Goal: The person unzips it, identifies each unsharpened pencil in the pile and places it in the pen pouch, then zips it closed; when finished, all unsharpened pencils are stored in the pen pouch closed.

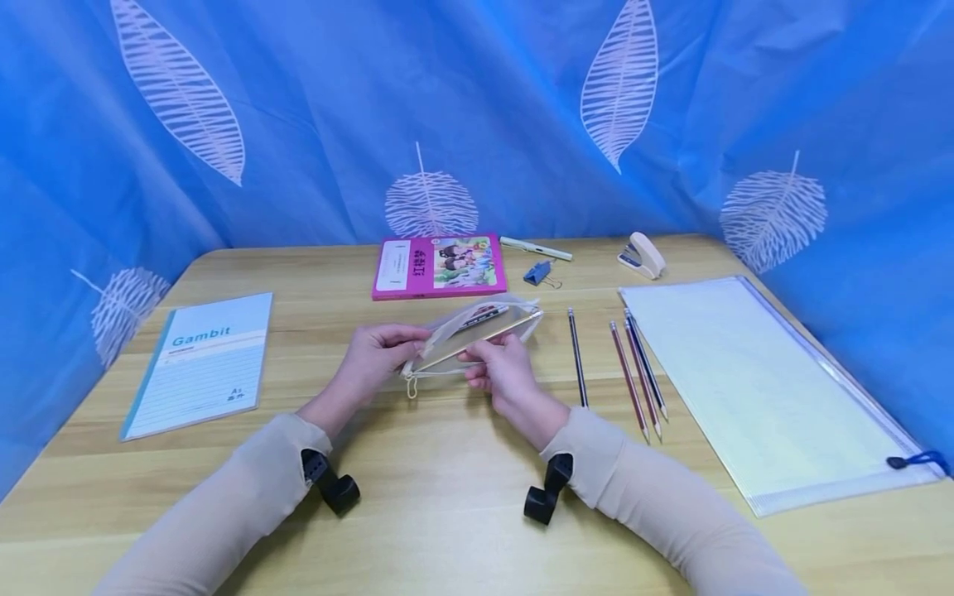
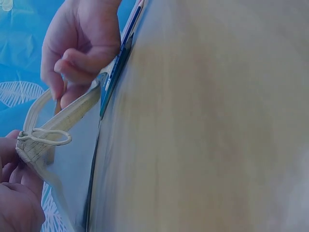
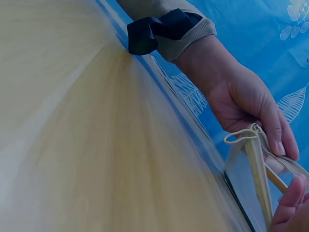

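Over the middle of the table both hands hold a translucent mesh pouch (image 1: 498,307) with a pale zipper band. My left hand (image 1: 376,352) pinches its left end, just above the dangling loop pull (image 1: 408,386). My right hand (image 1: 503,372) is curled under the pouch's front edge and pinches a thin tan pencil (image 1: 484,335) lying along the open mouth. The left wrist view shows the right hand (image 2: 82,43) above the zipper band, with the loop pull (image 2: 46,137) near the left hand (image 2: 17,193). In the right wrist view the left hand (image 3: 246,104) grips the pouch (image 3: 258,159).
On the wooden table (image 1: 447,497) lie a Gambit notebook (image 1: 201,360) at left and a pink book (image 1: 438,265) behind the pouch. Also there are a white pen (image 1: 535,248), a blue binder clip (image 1: 538,273), a stapler (image 1: 643,255), several pencils (image 1: 633,364) and a clear zip folder (image 1: 760,389).
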